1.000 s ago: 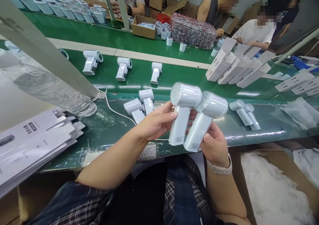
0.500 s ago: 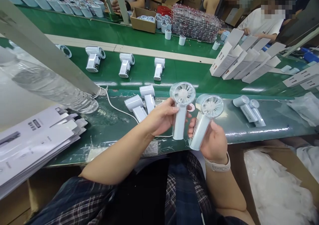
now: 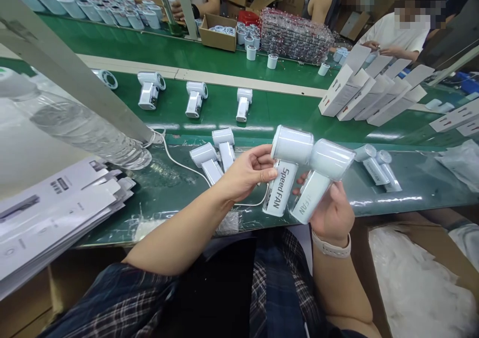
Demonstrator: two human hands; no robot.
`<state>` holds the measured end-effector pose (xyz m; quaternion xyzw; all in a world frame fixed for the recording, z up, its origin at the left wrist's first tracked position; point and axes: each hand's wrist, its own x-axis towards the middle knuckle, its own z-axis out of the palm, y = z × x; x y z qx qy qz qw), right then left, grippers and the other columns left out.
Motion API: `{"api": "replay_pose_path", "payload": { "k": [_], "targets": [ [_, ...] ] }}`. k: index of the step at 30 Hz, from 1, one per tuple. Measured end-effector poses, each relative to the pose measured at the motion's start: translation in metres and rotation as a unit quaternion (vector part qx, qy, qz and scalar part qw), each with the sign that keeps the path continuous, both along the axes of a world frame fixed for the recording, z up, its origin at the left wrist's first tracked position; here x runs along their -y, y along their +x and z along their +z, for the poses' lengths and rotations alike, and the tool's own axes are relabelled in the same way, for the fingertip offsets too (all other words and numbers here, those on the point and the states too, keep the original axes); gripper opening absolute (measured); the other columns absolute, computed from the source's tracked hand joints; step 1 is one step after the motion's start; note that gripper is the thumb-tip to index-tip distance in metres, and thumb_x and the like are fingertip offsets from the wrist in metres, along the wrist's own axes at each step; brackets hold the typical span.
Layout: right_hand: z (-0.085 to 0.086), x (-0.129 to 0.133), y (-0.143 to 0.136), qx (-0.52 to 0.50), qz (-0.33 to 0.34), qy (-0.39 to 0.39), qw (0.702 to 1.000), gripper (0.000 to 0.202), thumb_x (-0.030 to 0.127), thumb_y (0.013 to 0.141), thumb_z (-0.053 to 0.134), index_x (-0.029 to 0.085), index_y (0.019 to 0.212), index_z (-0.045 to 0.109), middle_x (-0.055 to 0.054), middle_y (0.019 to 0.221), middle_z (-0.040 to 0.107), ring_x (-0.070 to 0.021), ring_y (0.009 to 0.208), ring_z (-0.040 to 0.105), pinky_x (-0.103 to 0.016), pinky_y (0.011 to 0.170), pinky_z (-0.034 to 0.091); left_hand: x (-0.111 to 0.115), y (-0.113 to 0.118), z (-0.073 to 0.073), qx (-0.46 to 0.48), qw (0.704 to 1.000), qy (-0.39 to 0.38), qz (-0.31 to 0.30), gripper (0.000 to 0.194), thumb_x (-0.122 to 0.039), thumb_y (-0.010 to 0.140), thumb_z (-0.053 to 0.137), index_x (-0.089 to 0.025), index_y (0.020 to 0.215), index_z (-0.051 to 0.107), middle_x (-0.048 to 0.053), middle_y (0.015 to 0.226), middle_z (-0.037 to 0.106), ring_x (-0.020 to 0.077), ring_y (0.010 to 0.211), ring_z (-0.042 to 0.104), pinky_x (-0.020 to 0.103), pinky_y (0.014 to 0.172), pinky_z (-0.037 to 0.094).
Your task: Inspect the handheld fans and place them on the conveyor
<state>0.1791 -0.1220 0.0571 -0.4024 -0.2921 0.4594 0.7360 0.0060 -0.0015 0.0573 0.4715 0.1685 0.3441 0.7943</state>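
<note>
Fingers (image 3: 268, 174) of the left hand (image 3: 245, 174) are clamped round the handle of a pale-blue, hammer-shaped plastic handheld fan (image 3: 294, 146), and those of the right hand (image 3: 335, 216) round that of a matching pale-blue plastic fan (image 3: 331, 159), both held over the dark-green bench (image 3: 168, 188). Within the last half second both have been rotated, bladed fronts being replaced in view by lettering, so the printing may be judged open to reading. Beyond, similar pale plastic fans (image 3: 223, 137) are seen on the bench and, farther off, along the glossy green belt (image 3: 277, 107).
</note>
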Motion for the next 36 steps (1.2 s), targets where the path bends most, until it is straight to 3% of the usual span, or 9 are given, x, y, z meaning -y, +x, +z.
{"api": "replay_pose_path", "payload": {
  "k": [4,9,18,30,36],
  "targets": [
    [-0.0002,-0.0025,-0.0033,-0.003,-0.012,-0.016,1.0,0.025,0.036,0.093,0.062,0.033,0.116,0.068,-0.004,0.103,0.08,-0.0288,0.096,0.078,-0.056,0.087,0.065,-0.0001,-0.0006,-0.0059,-0.011,0.999,-0.028,0.01,0.084,-0.048,0.056,0.103,-0.016,0.124,0.065,0.008,0.105,0.077,0.0216,0.095,0.075,0.033,0.084,0.059],
    [0.0,-0.0045,-0.0048,-0.016,-0.041,-0.047,0.998,0.021,0.032,0.094,0.058,0.03,0.112,0.069,-0.003,0.094,0.08,-0.0297,0.102,0.079,-0.056,0.092,0.065,0.0012,-0.0001,-0.0098,-0.014,0.999,-0.031,0.013,0.084,-0.048,0.053,0.104,-0.018,0.121,0.064,0.005,0.1,0.076,0.0201,0.093,0.074,0.033,0.084,0.06],
    [0.0024,-0.0029,-0.0048,-0.018,-0.052,-0.071,0.996,0.03,0.031,0.093,0.056,0.028,0.12,0.068,-0.004,0.094,0.08,-0.0301,0.104,0.078,-0.055,0.089,0.066,0.0021,0.0026,-0.0086,-0.015,1.0,-0.01,0.011,0.083,-0.056,0.055,0.101,-0.019,0.119,0.062,0.007,0.105,0.077,0.0198,0.091,0.074,0.03,0.078,0.057],
    [0.0029,-0.0049,-0.0083,-0.05,-0.061,-0.078,0.994,0.036,0.031,0.09,0.058,0.026,0.124,0.067,-0.003,0.093,0.08,-0.0298,0.099,0.079,-0.052,0.088,0.066,0.0007,0.0028,-0.0076,-0.008,1.0,0.002,-0.003,0.08,-0.053,0.057,0.101,-0.02,0.117,0.061,0.007,0.105,0.078,0.02,0.093,0.074,0.028,0.078,0.056],
    [-0.0005,-0.0023,-0.0082,-0.019,-0.059,-0.074,0.995,0.041,0.04,0.092,0.059,0.03,0.131,0.064,-0.004,0.097,0.081,-0.032,0.098,0.08,-0.054,0.085,0.067,-0.0006,0.0037,-0.0093,-0.009,0.999,0.031,-0.012,0.079,-0.054,0.063,0.099,-0.018,0.127,0.068,0.012,0.114,0.078,0.0264,0.103,0.075,0.035,0.086,0.059]
  ]
}}
